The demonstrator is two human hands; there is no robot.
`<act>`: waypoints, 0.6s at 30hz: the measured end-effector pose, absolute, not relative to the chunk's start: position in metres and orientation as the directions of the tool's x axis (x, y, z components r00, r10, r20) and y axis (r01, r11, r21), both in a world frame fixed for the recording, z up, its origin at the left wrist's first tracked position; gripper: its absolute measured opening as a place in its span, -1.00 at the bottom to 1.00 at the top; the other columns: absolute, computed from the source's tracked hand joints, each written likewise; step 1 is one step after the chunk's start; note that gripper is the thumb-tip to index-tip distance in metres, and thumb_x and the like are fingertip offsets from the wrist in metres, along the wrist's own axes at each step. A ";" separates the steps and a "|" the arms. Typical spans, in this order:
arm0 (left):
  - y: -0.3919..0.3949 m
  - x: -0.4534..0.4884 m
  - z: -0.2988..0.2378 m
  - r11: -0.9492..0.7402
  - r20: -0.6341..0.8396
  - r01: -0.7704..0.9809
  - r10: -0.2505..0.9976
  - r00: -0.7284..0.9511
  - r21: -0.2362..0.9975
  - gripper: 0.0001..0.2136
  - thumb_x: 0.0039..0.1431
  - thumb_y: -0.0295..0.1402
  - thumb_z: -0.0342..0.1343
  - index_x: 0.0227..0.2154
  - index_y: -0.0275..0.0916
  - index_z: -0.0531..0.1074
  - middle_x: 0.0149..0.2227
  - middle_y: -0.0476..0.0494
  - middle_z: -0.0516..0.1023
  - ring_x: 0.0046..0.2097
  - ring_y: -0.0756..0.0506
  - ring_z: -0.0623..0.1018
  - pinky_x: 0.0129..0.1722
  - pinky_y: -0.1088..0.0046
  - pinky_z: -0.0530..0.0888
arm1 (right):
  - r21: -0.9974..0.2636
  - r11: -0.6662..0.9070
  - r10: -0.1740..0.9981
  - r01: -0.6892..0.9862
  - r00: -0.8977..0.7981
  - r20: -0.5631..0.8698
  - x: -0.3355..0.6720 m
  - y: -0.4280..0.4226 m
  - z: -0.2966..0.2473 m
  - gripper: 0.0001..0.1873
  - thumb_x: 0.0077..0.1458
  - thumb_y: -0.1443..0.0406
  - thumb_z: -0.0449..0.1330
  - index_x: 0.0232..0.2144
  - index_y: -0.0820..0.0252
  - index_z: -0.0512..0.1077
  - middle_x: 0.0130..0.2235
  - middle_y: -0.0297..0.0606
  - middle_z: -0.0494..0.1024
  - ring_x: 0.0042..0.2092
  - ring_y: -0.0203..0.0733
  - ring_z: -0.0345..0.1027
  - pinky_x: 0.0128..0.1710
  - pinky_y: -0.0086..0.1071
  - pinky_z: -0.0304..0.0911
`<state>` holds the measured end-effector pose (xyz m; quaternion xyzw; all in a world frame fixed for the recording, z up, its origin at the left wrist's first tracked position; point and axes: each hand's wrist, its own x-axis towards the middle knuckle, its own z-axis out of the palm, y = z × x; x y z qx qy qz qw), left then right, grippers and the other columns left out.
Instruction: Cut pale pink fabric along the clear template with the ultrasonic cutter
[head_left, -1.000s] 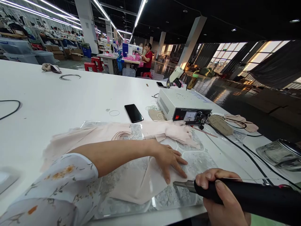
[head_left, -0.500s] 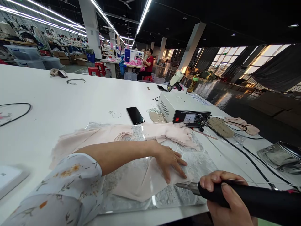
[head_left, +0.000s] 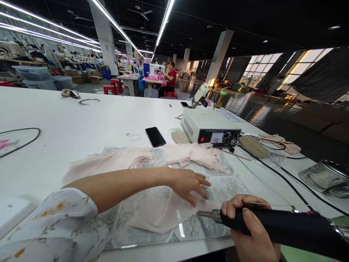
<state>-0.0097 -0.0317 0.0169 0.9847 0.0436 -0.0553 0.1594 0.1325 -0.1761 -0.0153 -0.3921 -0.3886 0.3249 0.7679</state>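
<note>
My left hand [head_left: 188, 185] rests with spread fingers on a pale pink fabric piece [head_left: 155, 216], which lies on a clear sheet over a grey mottled board [head_left: 144, 238]. My right hand [head_left: 249, 225] is wrapped round the thick black handle of an ultrasonic cutter [head_left: 283, 227]. Its metal tip points left and meets the right part of the fabric's lower edge, just below my left fingers; whether it touches cannot be made out. Further back on the board lie a folded stack of pink fabric [head_left: 109, 162] and a crumpled pink pile [head_left: 193, 156].
Behind the board are a black phone [head_left: 155, 137] and a control box [head_left: 211, 125] with a meter. A black cable [head_left: 275, 176] runs along the right side, near a glass jar [head_left: 324, 178]. A white box [head_left: 13, 214] sits at the left. A person in red [head_left: 170, 77] works far back.
The cutter and my right hand have shifted slightly left, and the tip is nearer the fabric's edge. My left hand has moved a little left, its fingers still spread. The view has shifted slightly.
</note>
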 end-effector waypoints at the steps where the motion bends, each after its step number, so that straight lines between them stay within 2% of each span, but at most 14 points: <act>1: -0.037 -0.014 0.019 -0.950 -0.106 0.135 0.109 0.988 0.281 -0.70 0.12 -0.32 0.28 -0.06 -0.11 0.52 0.19 -0.08 0.36 0.23 -0.20 0.33 0.12 0.35 0.34 | -0.852 0.484 0.805 -0.198 0.484 0.344 0.132 -0.176 -0.015 -0.95 0.01 0.32 0.17 -0.44 0.13 0.33 -0.48 -0.39 0.29 -0.53 -0.31 0.23 -0.46 -0.29 0.28; 4: -0.061 -0.031 0.021 -0.936 -0.094 0.260 0.245 0.965 0.236 -0.86 0.21 -0.35 0.19 -0.20 -0.23 0.55 -0.03 -0.21 0.51 -0.06 -0.20 0.55 -0.10 0.33 0.48 | -0.844 0.488 0.802 -0.220 0.495 0.335 0.137 -0.175 -0.014 -0.97 -0.01 0.34 0.16 -0.45 0.14 0.34 -0.48 -0.39 0.31 -0.53 -0.31 0.24 -0.47 -0.30 0.29; 7: -0.088 -0.049 0.016 -0.907 -0.104 0.365 0.350 0.931 0.212 -0.87 0.27 -0.35 0.10 -0.23 -0.26 0.51 -0.24 -0.18 0.53 -0.25 -0.15 0.56 -0.24 0.36 0.51 | -0.821 0.520 0.767 -0.237 0.552 0.327 0.147 -0.170 -0.013 -0.94 -0.04 0.35 0.19 -0.46 0.14 0.35 -0.48 -0.39 0.32 -0.53 -0.32 0.24 -0.48 -0.30 0.29; 9: -0.101 -0.059 0.009 -0.878 -0.094 0.441 0.431 0.897 0.183 -0.82 0.24 -0.33 0.12 -0.14 -0.25 0.47 -0.21 -0.18 0.51 -0.22 -0.16 0.54 -0.21 0.33 0.51 | -0.809 0.540 0.740 -0.232 0.590 0.325 0.153 -0.166 -0.013 -0.91 -0.07 0.34 0.23 -0.48 0.14 0.35 -0.48 -0.40 0.32 -0.55 -0.32 0.24 -0.51 -0.29 0.29; 12: -0.111 -0.066 -0.001 -0.858 -0.066 0.489 0.485 0.872 0.158 -0.71 0.24 -0.28 0.14 -0.01 -0.23 0.39 -0.09 -0.22 0.47 -0.06 -0.23 0.49 -0.09 0.25 0.48 | -0.827 0.524 0.733 -0.202 0.601 0.318 0.161 -0.166 -0.017 -0.90 -0.05 0.30 0.25 -0.47 0.14 0.36 -0.44 -0.37 0.34 -0.53 -0.31 0.25 -0.49 -0.28 0.29; 15: -0.111 -0.070 -0.007 -0.882 -0.047 0.437 0.436 0.899 0.178 -0.72 0.27 -0.23 0.11 -0.01 -0.19 0.39 -0.02 -0.22 0.44 0.03 -0.24 0.44 0.02 0.20 0.42 | -0.859 0.471 0.756 -0.201 0.593 0.276 0.174 -0.176 -0.034 -0.88 -0.02 0.30 0.26 -0.42 0.10 0.35 -0.41 -0.35 0.34 -0.50 -0.27 0.27 -0.48 -0.26 0.30; 18: -0.108 -0.074 -0.008 -0.909 -0.039 0.341 0.342 0.939 0.239 -0.77 0.30 -0.21 0.08 -0.06 -0.15 0.41 0.00 -0.17 0.44 0.04 -0.18 0.45 0.19 0.15 0.27 | -0.882 0.427 0.790 -0.200 0.558 0.256 0.188 -0.190 -0.052 -0.82 -0.06 0.26 0.30 -0.39 0.06 0.35 -0.45 -0.33 0.30 -0.56 -0.25 0.19 -0.59 -0.24 0.23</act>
